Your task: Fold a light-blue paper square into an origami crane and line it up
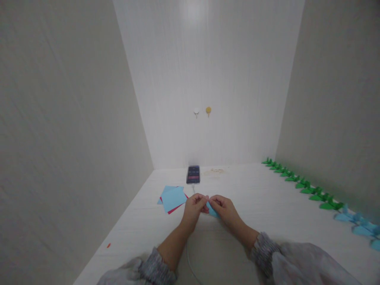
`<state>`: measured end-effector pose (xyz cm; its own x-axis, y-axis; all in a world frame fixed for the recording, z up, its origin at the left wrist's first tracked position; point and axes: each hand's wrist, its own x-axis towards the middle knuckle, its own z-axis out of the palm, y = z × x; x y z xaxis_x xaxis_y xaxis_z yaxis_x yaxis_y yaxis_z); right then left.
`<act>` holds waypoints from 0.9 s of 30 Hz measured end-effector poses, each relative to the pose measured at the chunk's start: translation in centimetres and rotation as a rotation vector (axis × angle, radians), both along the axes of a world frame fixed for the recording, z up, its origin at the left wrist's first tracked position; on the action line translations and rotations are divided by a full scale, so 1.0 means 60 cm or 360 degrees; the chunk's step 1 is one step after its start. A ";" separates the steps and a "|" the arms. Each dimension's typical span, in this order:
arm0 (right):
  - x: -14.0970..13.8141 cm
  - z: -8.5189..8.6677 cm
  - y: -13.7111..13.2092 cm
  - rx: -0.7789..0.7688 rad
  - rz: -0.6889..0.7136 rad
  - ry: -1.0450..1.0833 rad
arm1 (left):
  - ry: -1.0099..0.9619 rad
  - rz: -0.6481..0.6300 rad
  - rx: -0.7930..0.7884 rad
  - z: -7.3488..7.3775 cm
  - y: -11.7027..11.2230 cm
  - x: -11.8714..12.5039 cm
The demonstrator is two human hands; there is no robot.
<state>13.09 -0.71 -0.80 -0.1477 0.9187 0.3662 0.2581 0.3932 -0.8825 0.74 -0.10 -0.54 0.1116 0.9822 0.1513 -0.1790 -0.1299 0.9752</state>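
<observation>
A small piece of light blue paper [212, 211] shows between my hands, mostly covered by fingers. My right hand [226, 209] pinches it from the right with thumb and forefinger. From the other side, my left hand [195, 208] closes its fingertips at the paper's left edge, almost touching the right fingertips. How the paper is folded cannot be made out. Just left of my left hand lies a loose stack of square sheets, with a light blue sheet [173, 198] on top and a red sheet [175, 209] sticking out beneath.
A phone [193, 175] lies near the back wall, its white cable [190, 261] running toward me under my hands. Along the right wall stand a row of green folded paper pieces [316, 196] and several blue ones [363, 229]. A small orange scrap [108, 245] lies front left.
</observation>
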 end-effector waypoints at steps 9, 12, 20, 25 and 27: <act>0.000 0.000 -0.002 0.0030 -0.0049 -0.0148 | 0.0069 0.0053 -0.0013 0.002 0.000 -0.001; 0.002 -0.003 -0.002 -0.0020 -0.0055 -0.0156 | 0.0103 0.0114 0.0022 0.000 0.002 -0.002; 0.001 -0.006 -0.003 -0.0042 -0.0052 -0.0138 | 0.0251 0.0195 0.0094 0.003 0.002 -0.002; 0.001 -0.002 -0.006 -0.0079 -0.0044 -0.0145 | 0.0281 0.0205 0.0114 0.002 0.003 -0.002; 0.001 -0.003 -0.005 -0.0100 -0.0023 -0.0122 | 0.0289 0.0201 0.0124 -0.002 0.006 -0.002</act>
